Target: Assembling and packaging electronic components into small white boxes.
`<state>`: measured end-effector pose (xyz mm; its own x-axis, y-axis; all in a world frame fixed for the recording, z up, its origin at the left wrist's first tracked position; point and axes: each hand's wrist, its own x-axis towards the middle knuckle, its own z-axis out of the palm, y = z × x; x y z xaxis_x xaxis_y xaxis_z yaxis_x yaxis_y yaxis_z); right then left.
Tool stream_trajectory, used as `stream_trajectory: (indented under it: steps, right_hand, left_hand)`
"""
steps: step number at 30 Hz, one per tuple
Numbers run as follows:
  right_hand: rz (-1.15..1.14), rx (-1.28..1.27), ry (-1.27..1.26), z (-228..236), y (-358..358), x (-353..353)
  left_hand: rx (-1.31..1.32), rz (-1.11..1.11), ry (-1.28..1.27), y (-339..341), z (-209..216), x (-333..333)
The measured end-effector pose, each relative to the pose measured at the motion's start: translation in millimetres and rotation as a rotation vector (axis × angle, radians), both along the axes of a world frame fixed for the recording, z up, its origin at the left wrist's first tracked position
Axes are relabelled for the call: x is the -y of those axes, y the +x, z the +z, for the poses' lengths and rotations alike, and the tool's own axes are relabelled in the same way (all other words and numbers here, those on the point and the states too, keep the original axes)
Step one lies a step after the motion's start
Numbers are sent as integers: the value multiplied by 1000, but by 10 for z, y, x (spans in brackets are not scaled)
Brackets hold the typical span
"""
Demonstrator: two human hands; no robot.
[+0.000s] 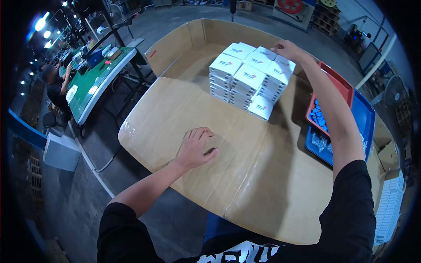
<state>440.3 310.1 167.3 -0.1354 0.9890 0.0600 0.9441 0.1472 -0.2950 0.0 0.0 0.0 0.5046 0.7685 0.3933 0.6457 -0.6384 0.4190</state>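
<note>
Several small flat white boxes (250, 75) with printed lids are piled in a tight block on the cardboard surface (184, 109), with a lower column at the near right. My right hand (286, 49) reaches over the far right corner of this block. Its fingers are bent down and closed on a white box there, though the fingertips are partly hidden. Palm down, my left hand (196, 148) rests on the bare cardboard in front of the pile. Its fingers are spread and hold nothing.
At the right, a red tray (346, 85) with small blue parts sits on a blue tray (366, 116) holding clear plastic pieces. White strips (389, 206) are stacked at the far right. Raised cardboard walls (173, 46) edge the far side. A person (57, 90) works at a green table (98, 79).
</note>
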Motion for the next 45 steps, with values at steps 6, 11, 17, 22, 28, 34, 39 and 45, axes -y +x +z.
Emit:
stream_trajectory:
  steps: [6, 11, 17, 22, 28, 34, 39, 45]
  right_hand:
    - [-12, -166, -400, -59, -160, -314]
    - [-4, -330, -506, -153, -64, -391]
    - [-85, -316, -310, -234, -9, -515]
    - [64, -691, 36, -138, 72, -513]
    - [204, -1184, 228, 393, -288, 546]
    - [93, -1408, 226, 565, -308, 2453]
    - [38, -1921, 170, 88, -128, 3948]
    - [-137, -2055, 224, -390, 139, 5358]
  left_hand:
    - [-14, -2, 17, -82, 57, -107]
    - [-24, -10, 7, -64, 56, -130]
    - [-19, 1, -2, -61, 63, -134]
    - [-6, 1, 18, -25, 35, -143]
    - [1, 0, 36, -45, 26, -69]
    - [15, 18, 46, -6, 19, -8]
    - [-4, 29, 176, -33, -77, 6]
    - [32, 111, 445, 637, 165, 353]
